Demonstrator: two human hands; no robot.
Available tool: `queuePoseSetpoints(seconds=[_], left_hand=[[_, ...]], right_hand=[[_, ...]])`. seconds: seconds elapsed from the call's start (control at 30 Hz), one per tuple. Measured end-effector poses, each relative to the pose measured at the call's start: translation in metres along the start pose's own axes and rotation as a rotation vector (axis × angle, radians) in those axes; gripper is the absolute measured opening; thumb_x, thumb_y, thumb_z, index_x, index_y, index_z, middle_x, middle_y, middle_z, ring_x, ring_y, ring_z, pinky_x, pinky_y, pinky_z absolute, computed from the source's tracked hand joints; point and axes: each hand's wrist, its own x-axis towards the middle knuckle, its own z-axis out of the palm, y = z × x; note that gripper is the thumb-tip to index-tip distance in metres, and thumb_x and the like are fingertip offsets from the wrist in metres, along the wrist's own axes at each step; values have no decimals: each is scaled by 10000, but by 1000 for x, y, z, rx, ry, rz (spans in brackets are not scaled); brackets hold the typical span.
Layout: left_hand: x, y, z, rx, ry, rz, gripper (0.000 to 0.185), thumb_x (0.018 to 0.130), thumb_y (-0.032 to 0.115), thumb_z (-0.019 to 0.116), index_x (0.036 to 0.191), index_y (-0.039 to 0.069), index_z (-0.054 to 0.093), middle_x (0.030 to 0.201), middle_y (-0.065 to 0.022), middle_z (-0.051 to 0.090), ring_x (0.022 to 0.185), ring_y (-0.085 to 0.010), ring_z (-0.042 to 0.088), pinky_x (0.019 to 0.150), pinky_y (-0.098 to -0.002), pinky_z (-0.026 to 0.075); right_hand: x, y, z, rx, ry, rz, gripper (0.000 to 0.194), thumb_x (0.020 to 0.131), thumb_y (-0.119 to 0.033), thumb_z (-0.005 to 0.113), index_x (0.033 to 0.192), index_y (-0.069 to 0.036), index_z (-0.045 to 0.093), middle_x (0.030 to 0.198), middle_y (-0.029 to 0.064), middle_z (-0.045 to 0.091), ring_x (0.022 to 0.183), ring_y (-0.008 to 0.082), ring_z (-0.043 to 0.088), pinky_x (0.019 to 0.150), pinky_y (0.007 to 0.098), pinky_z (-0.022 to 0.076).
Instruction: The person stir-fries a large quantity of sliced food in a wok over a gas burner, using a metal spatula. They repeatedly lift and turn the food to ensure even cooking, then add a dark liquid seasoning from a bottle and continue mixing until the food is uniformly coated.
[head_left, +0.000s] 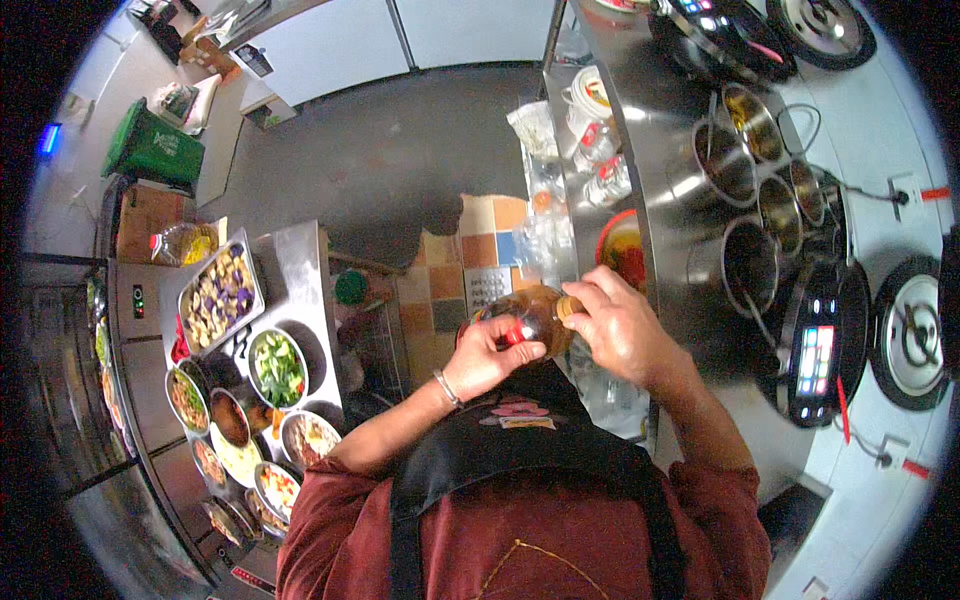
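Note:
In front of my chest, my left hand (491, 358) is closed around a large clear plastic bottle (534, 311) with brownish contents, which lies tilted with its neck to the right. The fingers of my right hand (619, 322) pinch the yellow-brown cap (570, 309) at the bottle's neck. Whether the cap is loose or tight cannot be told. My left palm and fingers hide part of the bottle, and its far end is partly out of sight.
Left, a steel table (300, 262) holds a tray of cut vegetables (223, 298), a bowl of chopped greens (277, 367) and several other bowls. Right, a steel counter (675, 240) carries several metal pots (750, 262) and a black cooker with a lit display (816, 360). Bottles (600, 142) stand on a lower shelf.

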Motion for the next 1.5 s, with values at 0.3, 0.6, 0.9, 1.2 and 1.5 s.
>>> queuePoseSetpoints(seconds=[0.3, 0.6, 0.9, 1.2, 1.5], left_hand=[[111, 31, -26, 375, 187, 191, 352, 824, 339, 742, 816, 17, 601, 676, -151, 608, 601, -268, 587, 598, -380, 474], [284, 25, -135, 354, 178, -36, 378, 798, 393, 755, 846, 31, 657, 712, -108, 655, 634, -168, 606, 630, -335, 501], [570, -64, -204, 487, 124, 6, 366, 691, 397, 786, 748, 51, 681, 846, -131, 632, 937, -302, 544, 820, -396, 455], [837, -116, -165, 151, 75, 74, 132, 730, 97, 752, 820, 15, 701, 760, -37, 670, 716, -128, 589, 669, -289, 481], [991, -159, -144, 165, -135, 172, 120, 788, 101, 648, 881, 32, 678, 801, -60, 671, 731, -178, 601, 658, -323, 488]], right_hand=[[109, 59, -4, -42, 76, 594, 348, 931, -324, 583, 897, 23, 568, 892, 240, 647, 801, 435, 626, 728, 492, 494], [194, 126, 30, 550, 136, 613, 497, 916, -242, 598, 1349, -38, 467, 777, 141, 652, 713, 238, 638, 693, 366, 505], [226, 166, 33, 473, -255, 1178, 394, 946, -383, 500, 1256, -146, 551, 1008, 245, 658, 941, 427, 636, 828, 483, 504], [220, 159, 88, 558, -275, 1422, 356, 933, -352, 554, 1226, -155, 604, 1029, 128, 671, 910, 271, 656, 783, 369, 515], [107, 122, 271, 464, 112, 1360, 408, 962, -386, 497, 1288, -156, 582, 1215, 132, 638, 1080, 322, 620, 988, 415, 455]])
